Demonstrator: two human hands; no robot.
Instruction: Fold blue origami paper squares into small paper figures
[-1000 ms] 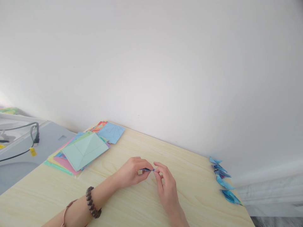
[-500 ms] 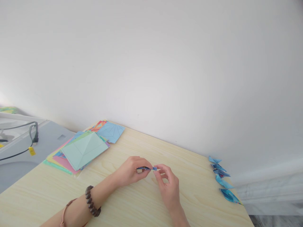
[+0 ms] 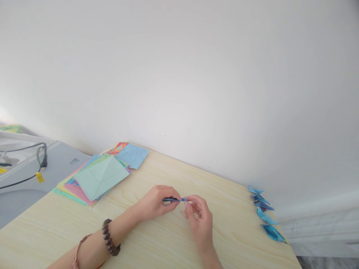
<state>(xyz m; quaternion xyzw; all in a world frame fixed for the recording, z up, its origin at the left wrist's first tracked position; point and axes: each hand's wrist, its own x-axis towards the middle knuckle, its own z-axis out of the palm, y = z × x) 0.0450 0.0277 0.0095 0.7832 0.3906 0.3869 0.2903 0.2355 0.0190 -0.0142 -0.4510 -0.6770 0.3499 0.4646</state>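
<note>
A small, narrow folded piece of blue paper is held just above the wooden table between both hands. My left hand, with a dark bead bracelet on its wrist, pinches the paper's left end with closed fingers. My right hand pinches the right end with thumb and fingertips. The two hands nearly touch at the middle of the table.
A stack of coloured paper squares lies at the back left of the table. Several folded blue paper pieces sit in a row along the right edge. A grey surface with a cable adjoins on the left. A white wall rises behind.
The folded blue paper shows a little longer between the fingers. My right hand's fingers have shifted slightly along its right end. Both hands stay in the same place.
</note>
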